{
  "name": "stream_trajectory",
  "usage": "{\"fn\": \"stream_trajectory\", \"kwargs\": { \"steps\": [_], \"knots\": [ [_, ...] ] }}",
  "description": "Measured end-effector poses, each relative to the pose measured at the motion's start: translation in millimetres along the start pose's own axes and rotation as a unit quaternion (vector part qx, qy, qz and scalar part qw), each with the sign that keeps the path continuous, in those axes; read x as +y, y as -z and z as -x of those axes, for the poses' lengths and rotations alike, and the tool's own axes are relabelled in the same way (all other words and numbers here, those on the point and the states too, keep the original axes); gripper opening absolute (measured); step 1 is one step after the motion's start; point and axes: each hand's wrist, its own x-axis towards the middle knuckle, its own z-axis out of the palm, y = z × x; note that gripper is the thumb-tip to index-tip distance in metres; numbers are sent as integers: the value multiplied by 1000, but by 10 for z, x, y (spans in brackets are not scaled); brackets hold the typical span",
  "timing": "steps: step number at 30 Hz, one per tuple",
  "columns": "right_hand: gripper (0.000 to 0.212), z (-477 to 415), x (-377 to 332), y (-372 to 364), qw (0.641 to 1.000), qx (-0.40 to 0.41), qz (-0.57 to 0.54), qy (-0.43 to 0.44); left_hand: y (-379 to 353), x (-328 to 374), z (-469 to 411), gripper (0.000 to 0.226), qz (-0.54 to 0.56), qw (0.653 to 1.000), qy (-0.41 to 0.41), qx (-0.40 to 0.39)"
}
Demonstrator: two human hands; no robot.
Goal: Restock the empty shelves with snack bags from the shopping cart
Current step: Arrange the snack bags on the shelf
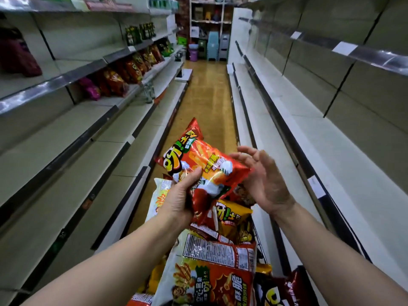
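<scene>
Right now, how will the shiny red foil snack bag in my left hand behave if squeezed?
Probably light: the left hand holds up the shiny red foil snack bag. Its puffed, creased film likely flexes and feels slippery.

Glossy crinkled foil snack bag (205, 171), matt shelf boards (77, 138), shiny, probably metal, shelf edging (44, 89)

Bare right shelves (309, 120): open reach on every tier. The left lower shelves (66, 155) are bare too, but the middle left tier is blocked by shelved snack bags (132, 69). Heaped cart bags (212, 261) fill the near foreground. The aisle floor (207, 91) is open ahead, with maybe stools (218, 47) closing the far end.
</scene>
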Motion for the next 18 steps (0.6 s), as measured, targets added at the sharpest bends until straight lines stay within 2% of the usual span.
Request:
{"fn": "stream_trajectory", "kwargs": {
  "steps": [2, 4, 7, 10, 13, 15, 18],
  "knots": [
    [103, -63, -85, 62, 997, 28, 46, -50, 127, -33, -47, 63, -59, 997, -40, 20],
    [109, -91, -107, 73, 983, 16, 138, -118, 234, -72, -74, 81, -150, 985, -88, 12],
    [103, -84, -35, -14, 951, -22, 246, -184, 295, -96, -86, 84, -275, 952, -126, -46],
    [88, -74, 123, -56, 946, -2, 296, -134, 314, -41, -110, 94, -299, 945, -118, -64],
    [84, -101, 266, -41, 967, 33, 233, -101, 357, 45, -161, 108, -296, 948, -95, -66],
    [77, -125, 355, -36, 975, 27, 197, -99, 363, 74, -187, 98, -312, 944, -83, -64],
    [60, -194, 416, 8, 975, -9, 184, -123, 361, 78, -254, 67, -311, 947, -76, -34]
  ]
}}
